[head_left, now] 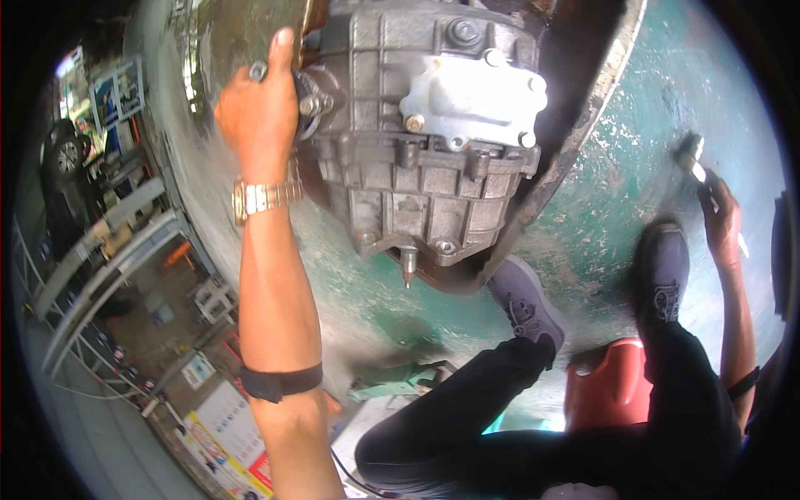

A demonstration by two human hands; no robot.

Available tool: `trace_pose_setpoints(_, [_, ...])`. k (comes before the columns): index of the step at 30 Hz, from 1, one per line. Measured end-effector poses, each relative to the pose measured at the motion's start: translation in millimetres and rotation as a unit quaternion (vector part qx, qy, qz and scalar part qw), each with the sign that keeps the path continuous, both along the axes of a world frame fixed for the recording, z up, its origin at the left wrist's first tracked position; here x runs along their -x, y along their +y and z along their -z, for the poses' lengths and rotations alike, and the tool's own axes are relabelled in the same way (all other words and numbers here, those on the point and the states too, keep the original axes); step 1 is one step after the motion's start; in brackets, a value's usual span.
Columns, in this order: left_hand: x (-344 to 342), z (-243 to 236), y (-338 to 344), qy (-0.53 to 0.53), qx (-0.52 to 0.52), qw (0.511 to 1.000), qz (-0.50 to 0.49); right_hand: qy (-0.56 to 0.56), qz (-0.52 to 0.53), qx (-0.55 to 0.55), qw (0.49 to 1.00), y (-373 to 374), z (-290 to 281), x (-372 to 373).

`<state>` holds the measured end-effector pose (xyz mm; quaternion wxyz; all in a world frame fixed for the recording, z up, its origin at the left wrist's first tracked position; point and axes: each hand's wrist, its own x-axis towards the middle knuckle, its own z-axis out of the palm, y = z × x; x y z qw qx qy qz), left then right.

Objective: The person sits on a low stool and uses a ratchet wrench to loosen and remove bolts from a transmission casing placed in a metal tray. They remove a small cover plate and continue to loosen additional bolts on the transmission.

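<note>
A grey ribbed metal gearbox housing (pixel 417 171) lies in front of me, with a bright silver cover plate (pixel 475 98) bolted on it. My left hand (pixel 260 112) is at the housing's left side, fingers curled and thumb pointing away from me. What those fingers hold, if anything, is hidden. A bolt-like fitting (pixel 313 105) shows beside that hand. Off to the right, my right hand (pixel 722 218) is closed round the handle of a metal hand tool, which looks like a ratchet (pixel 693 158). Its head points away from me, over the green floor, apart from the housing.
The housing sits in a rusty-edged tray (pixel 575 150) on a worn green floor (pixel 642 108). My shoes (pixel 527 304) are near its front, with a red stool (pixel 608 383) below me. On the left are metal frames (pixel 117 242), a car (pixel 65 162) and printed boards (pixel 225 429).
</note>
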<state>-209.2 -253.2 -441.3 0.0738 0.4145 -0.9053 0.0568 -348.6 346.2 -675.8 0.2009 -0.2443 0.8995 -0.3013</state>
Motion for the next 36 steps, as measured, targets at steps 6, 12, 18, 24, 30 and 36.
trace_pose_setpoints(6, [2,-9,-7,-0.047,-0.092,0.994,-0.025,-0.019,0.007,0.004,1.000,-6,-2,-7])
trace_pose_setpoints(12, [0,-5,-5,0.028,-0.082,0.996,-0.003,-0.037,0.024,0.013,0.999,-7,1,-9])
trace_pose_setpoints(18, [0,-11,-3,0.037,-0.135,0.990,-0.006,-0.067,0.054,0.000,0.996,-7,4,-11])
trace_pose_setpoints(24, [-2,-10,-8,0.054,-0.157,0.986,0.002,-0.065,0.043,0.022,0.997,-6,6,-9])
trace_pose_setpoints(30, [-5,-15,-14,0.040,-0.194,0.980,0.005,-0.081,0.051,0.029,0.995,-4,9,-10])
trace_pose_setpoints(36, [-2,-19,-11,0.036,-0.217,0.975,0.016,-0.088,0.054,0.023,0.994,-1,11,-9])
